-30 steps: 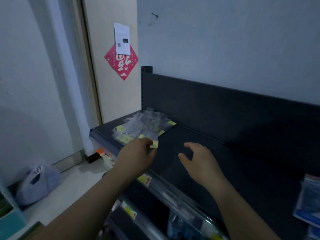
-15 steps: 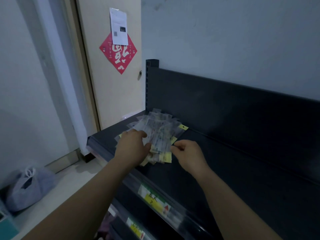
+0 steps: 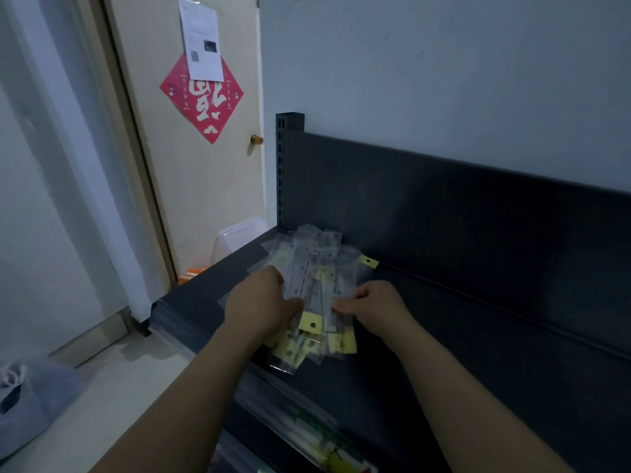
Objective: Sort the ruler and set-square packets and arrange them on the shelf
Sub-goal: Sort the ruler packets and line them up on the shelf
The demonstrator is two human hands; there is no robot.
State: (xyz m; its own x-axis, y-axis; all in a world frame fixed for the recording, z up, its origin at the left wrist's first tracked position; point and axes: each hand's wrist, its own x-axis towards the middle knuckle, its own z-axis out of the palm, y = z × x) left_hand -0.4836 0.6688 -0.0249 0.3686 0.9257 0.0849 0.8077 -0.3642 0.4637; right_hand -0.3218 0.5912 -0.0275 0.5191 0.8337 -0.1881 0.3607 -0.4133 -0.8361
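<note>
A loose pile of clear ruler and set-square packets (image 3: 316, 271) with yellow header tabs lies at the left end of the dark shelf (image 3: 478, 353). My left hand (image 3: 259, 302) presses on the pile's left side, fingers curled around several packets. My right hand (image 3: 379, 303) grips the pile's right edge, thumb on top. Some yellow tabs (image 3: 309, 324) stick out toward me between the two hands. One tab (image 3: 368, 261) pokes out at the far right of the pile.
The shelf's dark back panel (image 3: 444, 216) rises behind the pile against a grey wall. Price labels (image 3: 327, 445) run along the front rail below. A door with a red diamond sign (image 3: 201, 97) stands at left, and a plastic bag (image 3: 27, 397) lies on the floor.
Both hands moved from hovering short of the pile to gripping it from both sides. The packets have been gathered and pulled toward the shelf front. The view shifted closer.
</note>
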